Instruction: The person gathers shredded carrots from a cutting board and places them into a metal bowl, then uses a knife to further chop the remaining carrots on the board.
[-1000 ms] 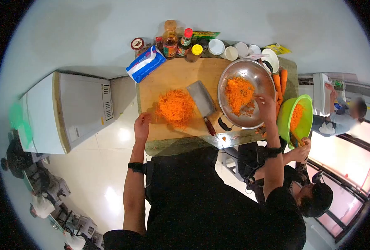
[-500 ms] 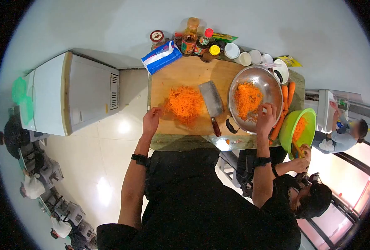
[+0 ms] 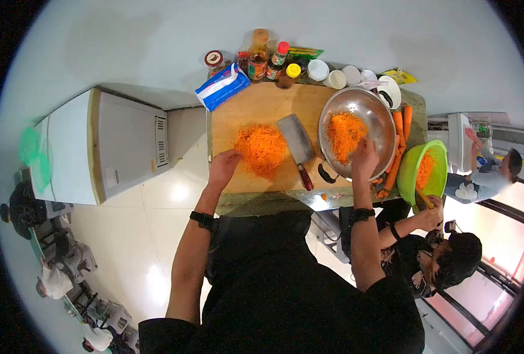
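A heap of shredded carrot (image 3: 262, 154) lies on the wooden cutting board (image 3: 297, 97). My left hand (image 3: 223, 168) is at the heap's left edge, fingertips pinched together; whatever is between them is too small to make out. Inside the metal pan (image 3: 377, 109), more shredded carrot (image 3: 344, 133) sits in a mound. My right hand (image 3: 365, 160) reaches over the pan's near side, its curled fingers closed on the mound's lower right edge. Between heap and pan rests a cleaver (image 3: 296, 138), blade flat, handle toward me.
Whole carrots (image 3: 399, 147) lie right of the pan. A co-worker (image 3: 433, 259) holds a tool in a green bowl (image 3: 433, 150) of shredded carrot. Bottles (image 3: 259, 56), white cups (image 3: 335, 78) and a blue tissue pack (image 3: 221, 87) line the back. A white refrigerator (image 3: 126, 138) is at left.
My left hand has moved right, up to the carrot heap. My right hand has shifted slightly against the mound in the pan. The whole view has moved a little.
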`<action>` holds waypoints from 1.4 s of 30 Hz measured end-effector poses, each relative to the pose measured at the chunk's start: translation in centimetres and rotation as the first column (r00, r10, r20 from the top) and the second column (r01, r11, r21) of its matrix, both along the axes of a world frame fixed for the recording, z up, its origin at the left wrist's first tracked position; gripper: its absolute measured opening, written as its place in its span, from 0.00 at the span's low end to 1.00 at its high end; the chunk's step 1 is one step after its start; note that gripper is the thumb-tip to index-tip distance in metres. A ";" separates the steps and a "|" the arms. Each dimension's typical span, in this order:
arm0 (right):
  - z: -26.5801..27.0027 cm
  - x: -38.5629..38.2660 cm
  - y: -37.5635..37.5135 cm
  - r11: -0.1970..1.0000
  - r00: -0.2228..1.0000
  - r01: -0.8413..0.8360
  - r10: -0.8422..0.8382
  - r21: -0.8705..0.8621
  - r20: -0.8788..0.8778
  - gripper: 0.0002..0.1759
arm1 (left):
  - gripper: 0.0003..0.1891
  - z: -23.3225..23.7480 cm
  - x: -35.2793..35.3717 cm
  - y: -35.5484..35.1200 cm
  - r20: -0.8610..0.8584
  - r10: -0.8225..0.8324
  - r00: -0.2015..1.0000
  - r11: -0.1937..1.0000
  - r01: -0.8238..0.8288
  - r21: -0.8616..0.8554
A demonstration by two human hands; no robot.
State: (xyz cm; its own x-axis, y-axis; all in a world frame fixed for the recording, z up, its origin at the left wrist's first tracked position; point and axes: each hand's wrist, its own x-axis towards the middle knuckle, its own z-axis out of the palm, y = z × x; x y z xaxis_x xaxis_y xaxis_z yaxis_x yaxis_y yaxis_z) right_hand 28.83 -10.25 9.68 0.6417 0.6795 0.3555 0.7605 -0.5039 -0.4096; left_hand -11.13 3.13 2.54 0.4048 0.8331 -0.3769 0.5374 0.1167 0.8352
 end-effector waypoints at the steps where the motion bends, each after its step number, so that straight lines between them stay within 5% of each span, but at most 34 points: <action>1: -0.4 0.0 0.0 1.000 1.000 -0.001 0.001 -0.004 -0.008 0.06 | 0.08 0.1 0.2 0.2 -0.022 -0.024 0.999 0.997 0.026 0.074; 3: -0.1 -0.1 -0.6 0.966 0.990 -0.118 0.132 -0.229 0.046 0.04 | 0.08 0.0 0.2 -0.3 -0.042 -0.077 0.996 0.986 0.082 0.147; 7: 1.2 -2.6 -0.4 0.995 0.991 -0.099 0.097 0.011 0.091 0.06 | 0.08 0.5 1.1 0.0 -0.073 -0.042 0.996 0.971 0.058 0.234; 9: 1.1 -3.8 -1.7 0.912 0.970 -0.241 0.234 -0.331 -0.059 0.10 | 0.08 1.7 1.3 -0.8 -0.112 -0.075 0.991 0.965 0.100 0.242; 11: 3.3 -8.2 -1.7 0.920 0.945 -0.310 0.325 -0.241 0.026 0.14 | 0.08 2.1 1.7 -0.8 -0.206 -0.101 0.973 0.891 0.180 0.416; 14: 2.1 -13.0 -3.7 0.835 0.904 -0.423 0.415 -0.351 -0.102 0.15 | 0.12 2.9 2.2 -0.9 -0.308 -0.198 0.931 0.777 0.340 0.530; 16: -1.1 -14.2 -4.7 0.688 0.773 -0.628 0.605 -0.364 -0.190 0.22 | 0.15 4.1 3.2 -1.2 -0.346 -0.256 0.903 0.688 0.422 0.591; 21: -6.5 -15.1 -4.2 0.780 0.936 -0.330 0.345 -0.532 -0.074 0.28 | 0.32 3.8 6.4 -1.4 -0.533 -0.408 0.742 0.436 0.671 0.600; 23: -8.3 -14.7 -3.6 0.792 0.955 -0.297 0.249 -0.533 -0.162 0.25 | 0.37 3.2 7.7 -1.5 -0.605 -0.412 0.681 0.634 0.691 0.347; 27: -7.7 -14.9 -2.4 0.797 0.957 -0.286 0.208 -0.532 -0.202 0.26 | 0.42 2.0 7.7 -1.5 -0.638 -0.410 0.651 0.703 0.672 0.234; 29: -7.0 -15.2 -1.8 0.845 0.946 -0.185 0.014 -0.501 -0.325 0.26 | 0.39 1.7 7.5 -1.4 -0.627 -0.433 0.648 0.720 0.667 0.193; 32: -4.9 -15.3 -1.6 0.941 0.873 -0.216 0.065 -0.262 -0.484 0.34 | 0.36 3.0 7.0 -1.3 -0.628 -0.412 0.661 0.670 0.687 0.283; 33: -3.7 -15.4 -1.3 0.939 0.874 -0.219 0.068 -0.264 -0.482 0.34 | 0.36 2.6 7.0 -1.2 -0.625 -0.410 0.664 0.673 0.683 0.284; 35: -1.5 -15.7 -0.6 0.861 0.839 -0.236 -0.055 -0.451 -0.542 0.32 | 0.33 1.4 7.0 -1.0 -0.520 -0.328 0.789 0.562 0.606 0.564; 42: -5.6 -14.7 -2.2 0.839 0.830 -0.356 0.080 -0.413 -0.553 0.20 | 0.28 -1.4 8.4 -0.8 -0.511 -0.351 0.784 0.572 0.612 0.546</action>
